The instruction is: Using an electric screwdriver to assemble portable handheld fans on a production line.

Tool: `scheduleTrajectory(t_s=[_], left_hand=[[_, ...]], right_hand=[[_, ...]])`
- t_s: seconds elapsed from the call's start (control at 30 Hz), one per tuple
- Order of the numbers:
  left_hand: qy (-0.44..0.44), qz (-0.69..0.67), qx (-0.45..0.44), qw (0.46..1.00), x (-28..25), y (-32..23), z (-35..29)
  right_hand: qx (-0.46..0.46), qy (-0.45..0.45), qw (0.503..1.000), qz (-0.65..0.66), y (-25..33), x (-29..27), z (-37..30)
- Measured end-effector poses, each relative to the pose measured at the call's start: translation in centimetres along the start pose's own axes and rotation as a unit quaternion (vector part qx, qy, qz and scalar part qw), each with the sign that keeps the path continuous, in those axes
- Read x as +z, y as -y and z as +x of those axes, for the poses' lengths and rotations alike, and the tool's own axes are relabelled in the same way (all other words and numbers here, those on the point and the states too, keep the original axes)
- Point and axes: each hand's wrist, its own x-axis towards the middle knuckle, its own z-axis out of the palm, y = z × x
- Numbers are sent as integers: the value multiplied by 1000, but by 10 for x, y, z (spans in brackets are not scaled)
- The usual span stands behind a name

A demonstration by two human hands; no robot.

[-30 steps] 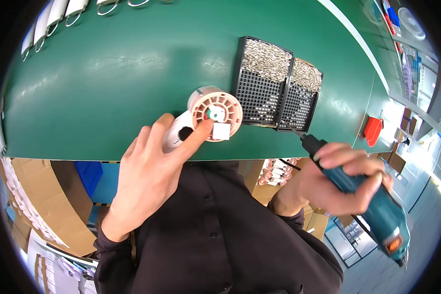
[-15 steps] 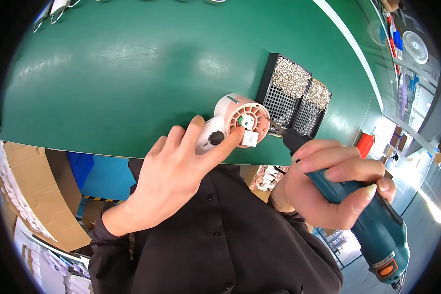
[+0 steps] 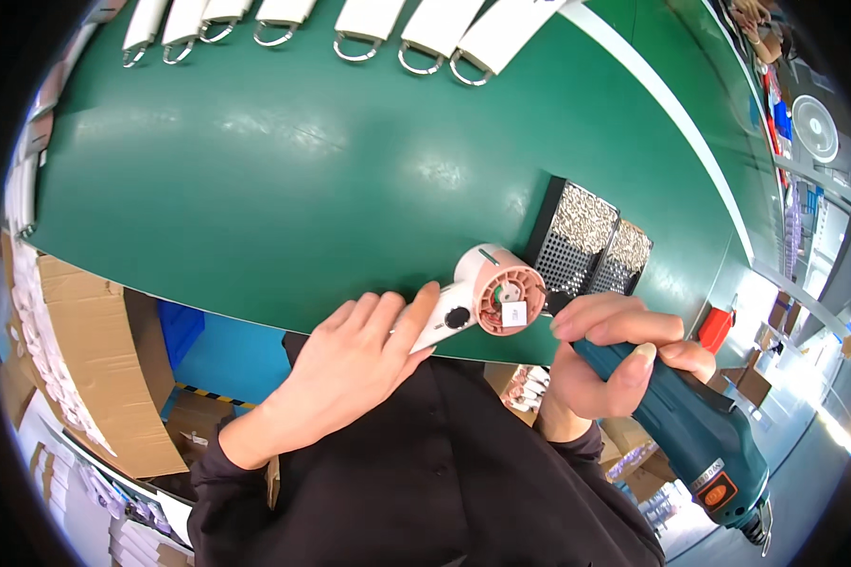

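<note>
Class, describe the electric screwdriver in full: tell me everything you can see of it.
The electric screwdriver has a long teal casing, apparently plastic, a black nose, an orange label and white sticker towards the rear, and a wire loop at the back end. It slants across the picture from lower right to upper left, its nose near the pink round head of a handheld device. The right hand grips its front part. Whether its tip touches the head cannot be told.

Stretches out as a glossy green table [image 3: 284, 208], bearing a row of white handles [image 3: 370, 17] with metal loops [image 3: 356, 60] along the far side and, nearer, two adjoining black perforated trays [image 3: 560, 266] partly heaped with small silvery pieces [image 3: 584, 217].
</note>
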Motion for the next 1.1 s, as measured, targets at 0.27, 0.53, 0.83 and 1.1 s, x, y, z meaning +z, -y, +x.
scheduleTrajectory(t_s=[0.27,0.53,0.83,1.1], left_hand=[[-3,-36,-1,999,-1,-5,-3],[-66,-23,-26,997,-15,-7,-1],[-277,34,55,959,-16,2,160],[-350,93,8,932,7,1,235]], right_hand=[[-2,24,998,63,-3,-11,-3],[-191,-85,972,104,37,-30,7],[-80,-178,978,68,44,-45,-21],[-60,-223,973,9,52,-52,-40]])
